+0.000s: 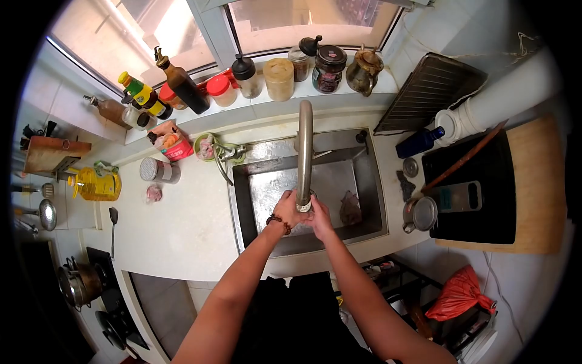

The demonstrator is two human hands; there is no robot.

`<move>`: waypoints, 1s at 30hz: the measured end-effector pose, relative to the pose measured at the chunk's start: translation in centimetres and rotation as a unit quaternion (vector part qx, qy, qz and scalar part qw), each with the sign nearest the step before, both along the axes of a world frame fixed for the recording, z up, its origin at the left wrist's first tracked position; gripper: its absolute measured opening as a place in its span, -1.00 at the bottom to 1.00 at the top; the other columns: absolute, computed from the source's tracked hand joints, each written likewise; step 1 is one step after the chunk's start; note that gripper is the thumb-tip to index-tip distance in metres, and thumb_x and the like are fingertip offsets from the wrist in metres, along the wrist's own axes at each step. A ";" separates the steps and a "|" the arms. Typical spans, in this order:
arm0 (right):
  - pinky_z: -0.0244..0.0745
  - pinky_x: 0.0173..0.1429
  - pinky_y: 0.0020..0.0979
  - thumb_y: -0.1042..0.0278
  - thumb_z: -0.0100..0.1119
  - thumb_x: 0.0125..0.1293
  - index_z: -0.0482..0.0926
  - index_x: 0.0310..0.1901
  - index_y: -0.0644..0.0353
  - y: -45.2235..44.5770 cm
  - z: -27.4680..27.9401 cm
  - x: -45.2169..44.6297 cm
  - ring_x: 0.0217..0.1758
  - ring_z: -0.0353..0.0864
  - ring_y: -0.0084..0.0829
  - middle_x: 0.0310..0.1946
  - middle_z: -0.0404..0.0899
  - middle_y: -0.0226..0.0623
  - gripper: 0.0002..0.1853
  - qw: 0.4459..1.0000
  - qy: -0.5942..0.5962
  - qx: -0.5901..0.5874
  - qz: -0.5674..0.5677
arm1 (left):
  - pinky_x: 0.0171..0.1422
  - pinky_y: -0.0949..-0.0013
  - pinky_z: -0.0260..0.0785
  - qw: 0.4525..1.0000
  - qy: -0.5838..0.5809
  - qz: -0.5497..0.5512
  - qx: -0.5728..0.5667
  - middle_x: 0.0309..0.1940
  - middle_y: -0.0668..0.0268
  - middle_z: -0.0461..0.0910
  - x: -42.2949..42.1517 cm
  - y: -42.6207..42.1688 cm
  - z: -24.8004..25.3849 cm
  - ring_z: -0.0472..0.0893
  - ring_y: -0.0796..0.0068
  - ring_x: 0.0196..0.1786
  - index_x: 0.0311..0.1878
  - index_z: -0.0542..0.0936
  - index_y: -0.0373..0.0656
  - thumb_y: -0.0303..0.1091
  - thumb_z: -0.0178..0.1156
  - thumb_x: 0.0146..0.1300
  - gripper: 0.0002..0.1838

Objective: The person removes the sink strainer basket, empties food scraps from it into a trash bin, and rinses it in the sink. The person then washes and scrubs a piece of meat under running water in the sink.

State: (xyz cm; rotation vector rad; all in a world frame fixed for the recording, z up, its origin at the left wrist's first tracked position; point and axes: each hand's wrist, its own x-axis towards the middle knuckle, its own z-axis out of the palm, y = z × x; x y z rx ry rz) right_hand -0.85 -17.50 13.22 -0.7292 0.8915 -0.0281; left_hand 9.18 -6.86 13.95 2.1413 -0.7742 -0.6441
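Observation:
My left hand (pixel 288 209), with a dark beaded bracelet (pixel 279 223) at the wrist, is under the end of the curved metal tap (pixel 306 139). My right hand (pixel 319 219) meets it there, and the two touch over the metal sink (pixel 260 242). The fingers of both look curled together. The spout covers part of them, so anything between them is hidden. A pale, pinkish lump (pixel 350 208), which looks like raw meat, lies in the sink to the right of my hands.
Bottles and jars, including a red-lidded jar (pixel 222 91), line the windowsill. Left of the sink stand a green bowl (pixel 205 147), a can (pixel 160 170) and an oil bottle (pixel 98 184). On the right are a metal mug (pixel 421 214), a blue bottle (pixel 419 143) and a black board (pixel 479 224).

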 end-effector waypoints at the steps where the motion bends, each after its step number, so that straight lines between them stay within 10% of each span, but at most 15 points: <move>1: 0.64 -0.24 -0.38 -0.17 0.12 0.41 0.53 0.10 0.05 -0.2 -0.1 -0.2 -0.30 0.69 -0.43 -0.18 0.65 -0.34 -0.52 1.000 0.000 -0.001 0.000 | 0.19 0.22 0.47 1.000 -0.007 -0.006 0.014 -0.03 0.07 0.64 0.0 -0.1 0.1 0.63 0.06 0.05 0.15 0.52 -0.13 -0.13 0.56 -0.19 -0.24; 7: 0.64 -0.14 -0.39 0.07 0.29 0.35 0.53 0.15 0.15 -0.4 0.1 -0.6 -0.19 0.69 -0.45 -0.14 0.65 -0.34 -0.55 0.994 0.001 -0.101 0.049 | 0.15 0.20 0.50 0.996 -0.058 -0.061 0.010 -0.03 0.10 0.64 -0.1 -0.3 0.1 0.64 0.08 0.03 0.14 0.53 -0.09 -0.11 0.55 -0.19 -0.26; 9: 0.63 -0.09 -0.40 0.33 0.25 0.34 0.51 0.19 0.23 -0.2 -2.0 -0.3 -0.07 0.63 -0.53 -0.03 0.61 -0.34 -0.59 0.923 -0.037 -0.369 0.105 | 0.14 0.20 0.51 0.997 -0.051 -0.056 0.019 -0.03 0.13 0.65 -0.1 -0.3 -0.2 0.65 0.09 0.02 0.13 0.54 -0.07 -0.11 0.55 -0.20 -0.26; 15: 0.53 0.12 -0.43 0.35 0.28 0.34 0.49 0.23 0.31 -1.2 -1.0 -0.2 0.09 0.60 -0.47 0.05 0.63 -0.22 -0.54 0.972 -0.092 -0.203 0.080 | 0.15 0.13 0.51 0.999 -0.006 -0.032 0.042 0.00 0.08 0.58 0.6 -0.4 -1.8 0.61 0.00 0.04 0.13 0.50 -0.07 -0.19 0.55 -0.21 -0.26; 19: 0.57 0.10 -0.41 0.42 0.22 0.38 0.48 0.24 0.30 -0.7 -0.9 0.3 0.08 0.61 -0.45 0.06 0.62 -0.23 -0.58 0.925 -0.094 -0.352 0.104 | 0.09 0.22 0.53 0.998 -0.027 0.010 0.050 -0.05 0.15 0.63 0.4 -0.7 -1.3 0.64 0.12 0.00 0.10 0.55 -0.08 -0.12 0.54 -0.19 -0.30; 21: 0.62 0.05 -0.41 0.43 0.22 0.37 0.50 0.22 0.31 -1.4 -0.8 0.4 0.01 0.65 -0.44 0.04 0.62 -0.24 -0.59 0.979 -0.124 -0.148 0.063 | 0.09 0.21 0.53 0.998 -0.022 0.025 0.044 -0.06 0.13 0.62 0.6 -0.7 -0.3 0.64 0.10 0.00 0.11 0.55 -0.09 -0.12 0.54 -0.19 -0.29; 25: 0.67 -0.05 -0.43 0.44 0.25 0.35 0.57 0.09 0.34 -1.0 0.7 0.8 -0.15 0.69 -0.43 -0.10 0.67 -0.29 -0.69 0.980 -0.056 -0.184 0.041 | 0.08 0.18 0.53 0.997 -0.068 0.022 0.044 -0.05 0.07 0.60 0.7 -0.4 -0.7 0.63 0.03 -0.02 0.13 0.54 -0.11 -0.10 0.54 -0.19 -0.26; 27: 0.67 -0.18 -0.43 0.41 0.27 0.33 0.64 -0.06 0.35 -0.3 2.0 1.3 -0.30 0.69 -0.46 -0.29 0.70 -0.28 -0.77 0.829 0.039 -0.547 0.109 | 0.08 0.18 0.53 0.995 -0.067 0.024 0.063 -0.03 0.07 0.59 0.5 -0.7 -0.9 0.63 0.02 -0.03 0.13 0.54 -0.11 -0.10 0.54 -0.19 -0.26; 28: 0.67 -0.18 -0.43 0.41 0.27 0.33 0.64 -0.06 0.35 -0.6 1.1 1.2 -0.30 0.69 -0.46 -0.29 0.70 -0.28 -0.77 0.829 0.039 -0.547 0.109 | 0.08 0.18 0.53 0.994 -0.067 0.027 0.082 -0.02 0.06 0.58 0.5 -0.9 -0.9 0.63 0.00 -0.03 0.14 0.53 -0.11 -0.09 0.54 -0.19 -0.25; 30: 0.62 -0.25 -0.37 0.33 0.35 0.26 0.67 -0.14 0.32 -1.4 -1.9 1.1 -0.38 0.69 -0.44 -0.42 0.70 -0.22 -0.76 0.980 0.013 -0.194 -0.029 | 0.08 0.18 0.53 0.995 -0.051 0.028 0.086 0.00 0.07 0.57 0.7 -1.1 -0.3 0.64 0.02 -0.02 0.15 0.53 -0.12 -0.09 0.54 -0.18 -0.25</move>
